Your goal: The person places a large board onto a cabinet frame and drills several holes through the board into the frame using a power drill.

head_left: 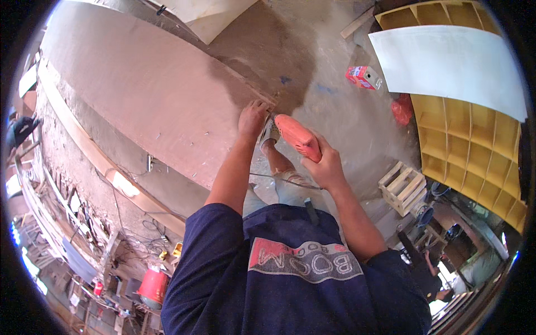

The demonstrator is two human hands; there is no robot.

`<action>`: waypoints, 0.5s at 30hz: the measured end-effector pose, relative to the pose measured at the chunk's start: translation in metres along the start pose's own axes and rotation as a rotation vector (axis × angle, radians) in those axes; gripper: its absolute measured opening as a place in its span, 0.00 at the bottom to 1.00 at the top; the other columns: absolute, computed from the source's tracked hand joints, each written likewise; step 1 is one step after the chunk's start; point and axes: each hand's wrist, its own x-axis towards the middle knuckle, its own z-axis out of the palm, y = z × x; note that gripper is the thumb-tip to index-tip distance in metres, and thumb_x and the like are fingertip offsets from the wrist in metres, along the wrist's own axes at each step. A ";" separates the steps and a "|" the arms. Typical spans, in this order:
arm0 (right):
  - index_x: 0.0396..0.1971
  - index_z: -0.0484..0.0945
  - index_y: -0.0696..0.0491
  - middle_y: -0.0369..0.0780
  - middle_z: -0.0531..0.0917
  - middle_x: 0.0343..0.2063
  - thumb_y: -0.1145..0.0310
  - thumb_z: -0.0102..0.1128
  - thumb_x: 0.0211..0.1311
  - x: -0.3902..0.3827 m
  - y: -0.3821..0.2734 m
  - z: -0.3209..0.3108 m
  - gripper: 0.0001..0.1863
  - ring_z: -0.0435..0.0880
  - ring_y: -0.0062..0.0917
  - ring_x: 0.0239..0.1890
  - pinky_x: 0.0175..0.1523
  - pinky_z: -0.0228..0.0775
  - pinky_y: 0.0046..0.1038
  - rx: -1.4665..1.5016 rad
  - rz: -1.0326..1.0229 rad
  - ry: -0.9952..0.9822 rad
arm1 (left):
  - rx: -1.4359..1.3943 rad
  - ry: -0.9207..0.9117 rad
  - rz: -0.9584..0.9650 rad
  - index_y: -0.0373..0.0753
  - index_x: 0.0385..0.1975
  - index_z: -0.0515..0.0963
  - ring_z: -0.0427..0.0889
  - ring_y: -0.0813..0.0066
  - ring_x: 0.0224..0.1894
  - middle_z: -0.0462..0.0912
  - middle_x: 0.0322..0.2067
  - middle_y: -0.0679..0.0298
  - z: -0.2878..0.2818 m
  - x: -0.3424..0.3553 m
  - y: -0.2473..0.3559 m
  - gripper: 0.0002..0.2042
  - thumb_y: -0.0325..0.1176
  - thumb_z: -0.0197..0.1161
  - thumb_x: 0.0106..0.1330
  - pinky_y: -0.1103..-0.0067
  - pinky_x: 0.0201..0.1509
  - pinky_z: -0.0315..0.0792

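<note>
My right hand (326,164) is wrapped round the rear handle of an orange-red power drill (296,134), whose nose points up and left at the near end of a large brown board (151,84). Right by the drill's tip, my left hand (254,118) rests at the board's corner with its fingers curled over the edge. Whether a small piece sits under those fingers is hidden. A thin dark cord (285,180) crosses in front of my legs. Small screw-like bits lie scattered on the board.
Yellow compartmented shelving (458,134) stands at the right, with a pale white panel (446,61) across it. A red box (363,77), a red plastic bag (401,109) and a wooden crate (402,188) are on the floor. Lower left are cables (156,229) and a red bucket (152,286).
</note>
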 end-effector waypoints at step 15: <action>0.64 0.74 0.59 0.40 0.83 0.44 0.77 0.64 0.52 -0.043 0.058 -0.039 0.33 0.81 0.22 0.42 0.47 0.73 0.27 0.510 0.300 0.117 | 0.092 0.404 -0.316 0.38 0.67 0.70 0.70 0.43 0.69 0.71 0.67 0.44 -0.054 -0.020 -0.026 0.35 0.45 0.73 0.63 0.58 0.68 0.71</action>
